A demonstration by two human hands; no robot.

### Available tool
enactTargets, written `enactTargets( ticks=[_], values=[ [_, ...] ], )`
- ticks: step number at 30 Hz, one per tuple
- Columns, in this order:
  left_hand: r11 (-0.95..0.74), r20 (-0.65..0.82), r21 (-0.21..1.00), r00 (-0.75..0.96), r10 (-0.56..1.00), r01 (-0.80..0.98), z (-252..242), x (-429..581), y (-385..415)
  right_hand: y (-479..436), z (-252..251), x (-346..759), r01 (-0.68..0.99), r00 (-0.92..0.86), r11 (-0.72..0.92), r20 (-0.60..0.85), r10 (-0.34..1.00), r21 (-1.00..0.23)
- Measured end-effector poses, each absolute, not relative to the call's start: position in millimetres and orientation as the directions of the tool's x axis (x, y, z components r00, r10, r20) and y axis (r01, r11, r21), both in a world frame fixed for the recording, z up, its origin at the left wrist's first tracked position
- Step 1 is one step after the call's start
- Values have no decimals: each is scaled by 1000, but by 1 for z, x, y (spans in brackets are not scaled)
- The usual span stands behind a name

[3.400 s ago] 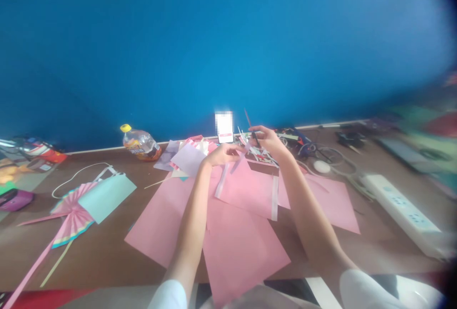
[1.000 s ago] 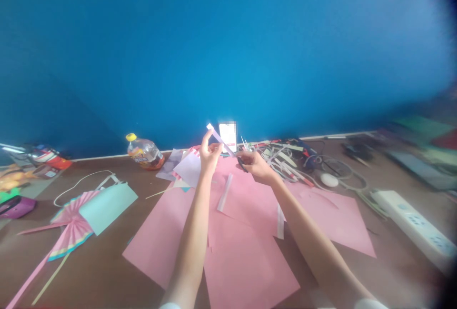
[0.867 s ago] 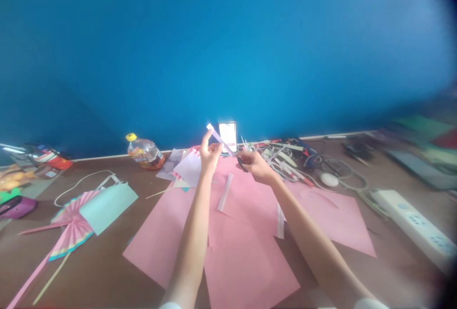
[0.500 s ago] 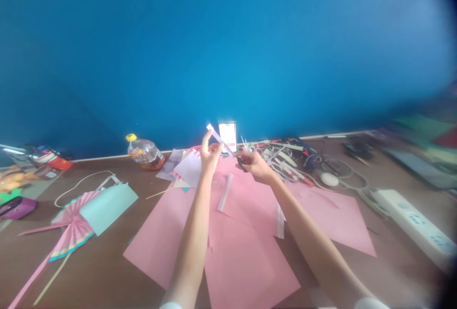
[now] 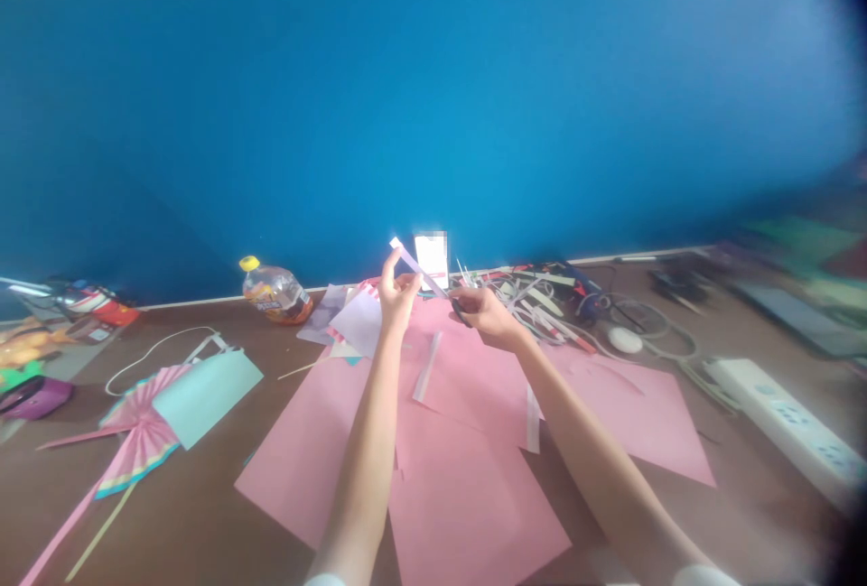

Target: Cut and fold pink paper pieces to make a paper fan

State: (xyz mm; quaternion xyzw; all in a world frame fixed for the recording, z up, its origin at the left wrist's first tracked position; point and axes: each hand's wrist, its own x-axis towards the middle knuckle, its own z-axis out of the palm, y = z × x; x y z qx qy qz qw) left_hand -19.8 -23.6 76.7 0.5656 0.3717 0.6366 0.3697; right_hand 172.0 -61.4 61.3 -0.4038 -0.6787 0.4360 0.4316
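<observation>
My left hand (image 5: 396, 295) is raised above the table, fingers pinched on a narrow pale paper strip (image 5: 414, 265) that slants from upper left down to the right. My right hand (image 5: 489, 315) is closed around a dark tool, apparently scissors (image 5: 459, 308), which meets the strip's lower end. Beneath both hands lie several pink paper sheets (image 5: 467, 478) with white strips (image 5: 426, 367) on them.
A folded pink paper fan (image 5: 139, 423) under a pale green sheet (image 5: 207, 385) lies at left. A plastic bottle (image 5: 275, 290) lies by the blue wall. Paper scraps and cables (image 5: 562, 302) sit behind my right hand; a white power strip (image 5: 786, 428) is at right.
Since the oldest frame my left hand has lifted the strip upright and my right hand has come in under it. Over the last second the hands have hardly moved.
</observation>
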Motion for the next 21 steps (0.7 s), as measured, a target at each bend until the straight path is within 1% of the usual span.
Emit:
enactTargets(
  ticks=[7,17,21],
  values=[
    [-417,406,904,-116,906,-96,72,-19,-21,-61,60,172,185,-302,301,238,923,-935],
    [-434,419,893,-129,899,-122,72,-18,-21,-58,54,171,179,-307,305,241,921,-935],
    [-445,432,889,-130,893,-103,72,-18,-21,-57,53,173,185,-310,297,231,922,-937]
  ],
)
